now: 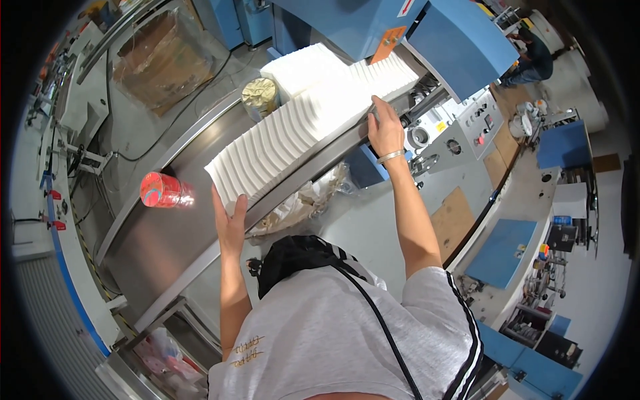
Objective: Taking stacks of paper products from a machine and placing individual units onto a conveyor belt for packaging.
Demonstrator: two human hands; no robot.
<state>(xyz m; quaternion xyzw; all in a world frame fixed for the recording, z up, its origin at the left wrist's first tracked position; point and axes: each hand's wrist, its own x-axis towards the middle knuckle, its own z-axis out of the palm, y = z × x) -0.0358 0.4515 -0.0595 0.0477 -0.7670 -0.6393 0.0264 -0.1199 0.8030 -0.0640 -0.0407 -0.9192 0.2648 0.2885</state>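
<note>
A long row of white, soft-looking sheets point(267, 147), probably folded paper, stands on edge in wavy bundles on a metal conveyor-like table point(143, 243). At the row's near left end, my left hand point(230, 223) touches the end, its thumb and fingers apart. Farther right, my right hand point(387, 130) lies against the row's near side with fingers stretched out and a bracelet on the wrist. Behind the row sit another white block point(303, 67) and a gold-topped can-shaped roll point(261, 97). A red cylindrical container point(160, 190) lies left of the row.
A blue machine point(333, 27) with an orange tag point(389, 44) stands at the row's far end. Right of it is a control panel point(480, 123). A plastic-lined cardboard box point(160, 63) is at the far left. Another person point(533, 59) is at the far right.
</note>
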